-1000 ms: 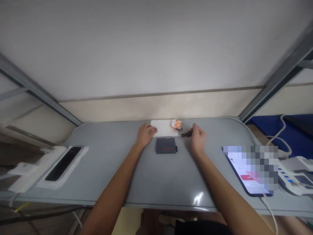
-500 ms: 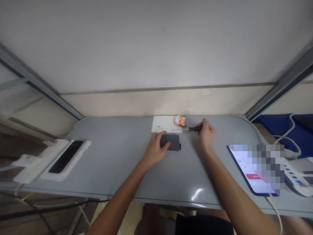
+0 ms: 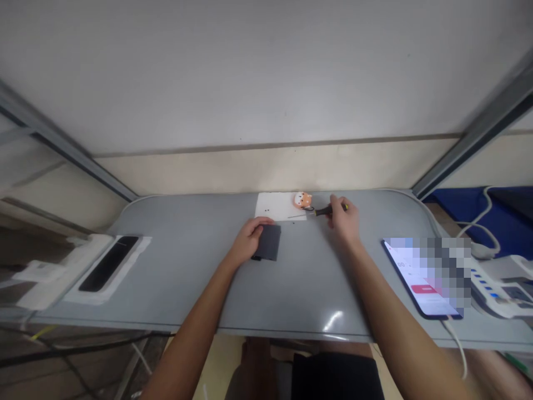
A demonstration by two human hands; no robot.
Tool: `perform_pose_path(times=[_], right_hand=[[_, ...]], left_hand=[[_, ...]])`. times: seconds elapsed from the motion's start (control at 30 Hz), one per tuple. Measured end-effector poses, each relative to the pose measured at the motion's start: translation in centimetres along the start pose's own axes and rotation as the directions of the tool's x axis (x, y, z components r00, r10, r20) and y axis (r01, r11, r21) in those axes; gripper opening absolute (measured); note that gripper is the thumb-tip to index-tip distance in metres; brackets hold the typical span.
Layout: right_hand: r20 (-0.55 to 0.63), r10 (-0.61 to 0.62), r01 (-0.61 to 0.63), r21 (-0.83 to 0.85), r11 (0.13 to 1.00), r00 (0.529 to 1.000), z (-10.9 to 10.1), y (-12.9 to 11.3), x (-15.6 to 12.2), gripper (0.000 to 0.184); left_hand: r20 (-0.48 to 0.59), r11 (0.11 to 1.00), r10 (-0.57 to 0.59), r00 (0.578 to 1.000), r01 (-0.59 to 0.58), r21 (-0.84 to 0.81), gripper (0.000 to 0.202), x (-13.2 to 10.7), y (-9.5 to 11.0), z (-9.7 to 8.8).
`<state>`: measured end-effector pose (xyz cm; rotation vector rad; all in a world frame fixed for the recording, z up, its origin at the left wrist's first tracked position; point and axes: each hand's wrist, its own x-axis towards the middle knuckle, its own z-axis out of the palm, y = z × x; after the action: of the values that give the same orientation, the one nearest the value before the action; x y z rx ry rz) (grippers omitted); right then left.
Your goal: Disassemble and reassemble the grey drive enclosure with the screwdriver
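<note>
My left hand [image 3: 249, 241] grips a flat dark grey box [image 3: 270, 243] by its left side, thumb on top. The box stands out on the grey table, with a small black tab at its lower left corner. In my right hand [image 3: 345, 218] is a screwdriver [image 3: 323, 211] with a black and yellow handle, its thin shaft pointing left toward a white sheet [image 3: 280, 203]. Small dark bits, perhaps screws [image 3: 267, 210], lie on the sheet. Another dark speck [image 3: 293, 223] is just below its edge.
An orange and white animal-shaped case [image 3: 302, 200] with a black loop sits at the sheet's right end. A black phone [image 3: 110, 264] lies on white paper at the left. To the right are a lit tablet [image 3: 425, 278] with a cable and a white power strip [image 3: 495, 286].
My left hand has turned the box so its tab moved from the right side to the lower left, and the reddish marking is out of sight. A dark speck now shows below the sheet.
</note>
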<state>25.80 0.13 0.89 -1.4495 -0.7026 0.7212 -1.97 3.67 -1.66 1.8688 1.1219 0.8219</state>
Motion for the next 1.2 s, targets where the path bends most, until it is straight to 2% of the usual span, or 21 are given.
perform_pose_path(times=[0.13, 0.37, 0.63, 0.77, 0.87, 1.07, 1.2], right_hand=[[0.070, -0.164, 0.174, -0.176, 0.969, 0.984, 0.5, 0.0, -0.7, 0.038], [0.161, -0.178, 0.211, -0.222, 0.952, 0.971, 1.3, 0.2, -1.8, 0.036], [0.100, -0.181, 0.200, -0.237, 0.951, 0.978, 0.7, -0.1, -1.5, 0.031], [-0.048, -0.258, 0.236, -0.279, 0.931, 0.965, -0.3, -0.4, -0.7, 0.029], [-0.123, -0.282, 0.233, -0.308, 0.922, 0.952, -0.9, -0.5, -0.2, 0.028], [-0.037, -0.258, 0.235, -0.303, 0.923, 0.966, -0.2, -0.4, -1.0, 0.029], [0.019, -0.227, 0.226, -0.211, 0.951, 0.974, 1.1, -0.3, -2.0, 0.031]], left_hand=[[-0.040, 0.996, 0.006, 0.999, -0.003, 0.089, 0.034, -0.4, 0.3, 0.2], [-0.072, 0.994, 0.008, 0.997, 0.000, 0.107, 0.030, -0.8, 1.0, 0.3], [-0.066, 0.991, 0.046, 0.997, -0.038, 0.125, 0.026, -1.2, 1.5, 0.2], [-0.051, 0.988, 0.080, 0.995, -0.072, 0.139, 0.023, -1.4, 1.8, 0.2], [-0.075, 0.987, 0.063, 0.995, -0.051, 0.152, 0.022, -1.6, 2.1, 0.0], [-0.050, 0.998, -0.043, 0.998, 0.046, 0.048, 0.022, -1.7, 1.9, 0.3], [-0.031, 0.999, -0.025, 0.999, 0.026, 0.031, 0.024, -1.8, 1.7, 0.6]])
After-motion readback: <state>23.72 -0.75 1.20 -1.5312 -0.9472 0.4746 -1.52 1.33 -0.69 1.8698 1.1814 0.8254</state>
